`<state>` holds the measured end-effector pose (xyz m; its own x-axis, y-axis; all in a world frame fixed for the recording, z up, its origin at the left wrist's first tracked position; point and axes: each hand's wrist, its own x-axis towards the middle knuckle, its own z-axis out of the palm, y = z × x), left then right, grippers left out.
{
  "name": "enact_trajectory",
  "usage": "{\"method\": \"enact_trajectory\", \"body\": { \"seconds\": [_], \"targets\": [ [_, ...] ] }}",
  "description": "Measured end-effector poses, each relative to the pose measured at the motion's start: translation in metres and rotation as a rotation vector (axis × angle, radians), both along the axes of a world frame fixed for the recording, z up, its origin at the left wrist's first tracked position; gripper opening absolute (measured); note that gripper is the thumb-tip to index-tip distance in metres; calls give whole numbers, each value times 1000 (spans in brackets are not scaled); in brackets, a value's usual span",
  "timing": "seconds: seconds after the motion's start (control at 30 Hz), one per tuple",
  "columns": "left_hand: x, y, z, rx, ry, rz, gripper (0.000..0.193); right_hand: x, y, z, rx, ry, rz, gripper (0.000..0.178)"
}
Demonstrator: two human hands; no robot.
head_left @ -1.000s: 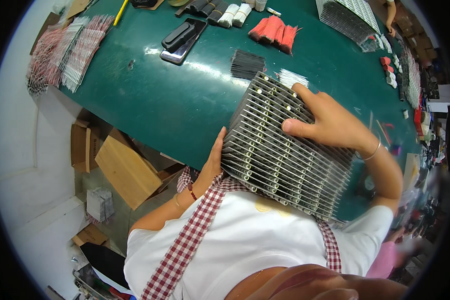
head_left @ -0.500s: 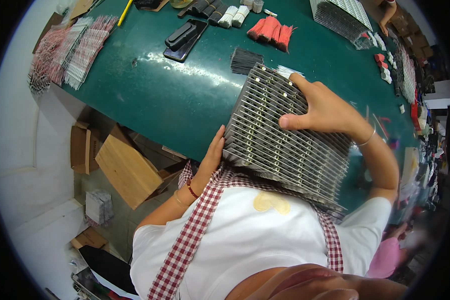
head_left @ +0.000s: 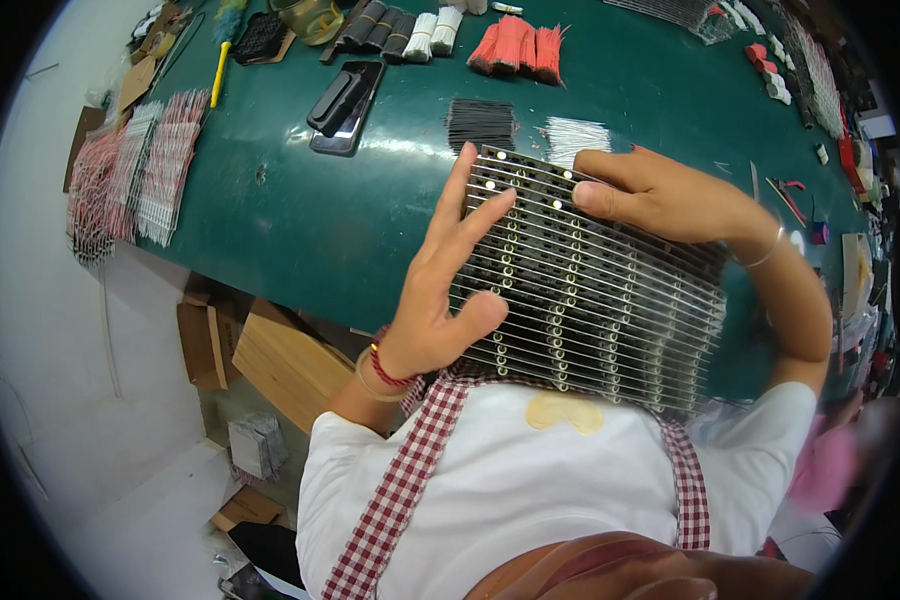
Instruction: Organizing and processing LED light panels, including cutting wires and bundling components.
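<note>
A block-like stack of thin grey metal strips (head_left: 590,285) with rows of small round eyelets and a few white dots leans against my apron at the table's near edge. My left hand (head_left: 435,275) lies over its left side, fingers spread, thumb and fingertips on the strips. At the far right edge of the stack, my right hand (head_left: 660,195) has its thumb on top and its bent fingers round the edge. Just beyond the stack lie a bundle of black wires (head_left: 481,125) and a bundle of white wires (head_left: 576,140).
On the green table (head_left: 270,200) lie bundles of red wires (head_left: 516,52), rolled black and white bundles (head_left: 390,35), and a phone (head_left: 348,110) with a black device on it. Red-and-white wire bunches (head_left: 135,180) hang over the left edge. A wooden box (head_left: 295,365) stands below.
My left hand has moved up from the stack's side onto its face, fingers spread. My right thumb has drawn closer to the far edge. The stack's face is tipped more toward me.
</note>
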<state>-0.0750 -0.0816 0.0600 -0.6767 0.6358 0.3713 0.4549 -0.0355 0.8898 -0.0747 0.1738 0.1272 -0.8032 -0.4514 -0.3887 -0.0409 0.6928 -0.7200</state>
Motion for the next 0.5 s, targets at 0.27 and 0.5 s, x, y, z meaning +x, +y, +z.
{"method": "enact_trajectory", "body": {
  "seconds": [0.27, 0.5],
  "targets": [
    [5, 0, -4, 103, -37, 51, 39, -5, 3, -1, -46, 58, -79, 32],
    [11, 1, -8, 131, -14, 123, 36, -9, 5, -1, 4, 71, -108, 37]
  ]
}}
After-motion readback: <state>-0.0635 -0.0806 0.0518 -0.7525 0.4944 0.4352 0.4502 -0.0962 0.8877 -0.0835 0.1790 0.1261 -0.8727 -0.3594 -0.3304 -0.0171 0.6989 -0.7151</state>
